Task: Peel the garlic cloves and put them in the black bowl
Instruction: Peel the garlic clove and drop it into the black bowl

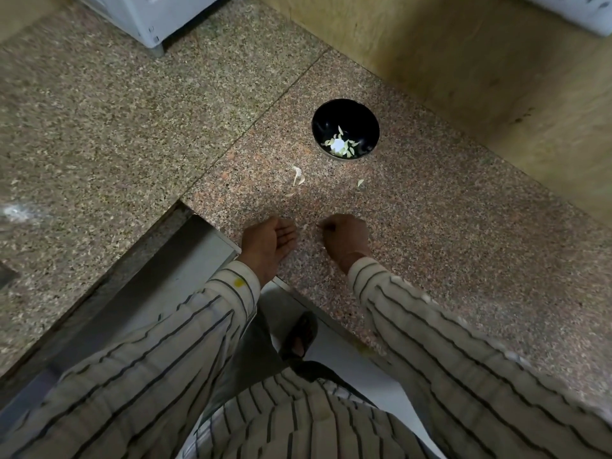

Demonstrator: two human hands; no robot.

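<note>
The black bowl (pixel 367 124) stands on the granite counter and holds several peeled garlic cloves (pixel 341 148). Loose garlic skins (pixel 297 176) lie on the counter in front of it, with another scrap (pixel 360 182) to the right. My left hand (pixel 268 244) rests on its edge near the counter's front, palm turned right, fingers fairly straight and holding nothing. My right hand (pixel 346 240) sits a little to its right with fingers curled under; I see nothing in its grip. A faint pale sliver (pixel 306 226) lies between the two hands.
The speckled granite counter (pixel 447 246) runs right to a yellowish wall (pixel 480 77). A white appliance (pixel 145 18) stands at the far left. The counter's front edge (pixel 298 293) lies just below my wrists, with the floor and a sandalled foot (pixel 299 336) beneath.
</note>
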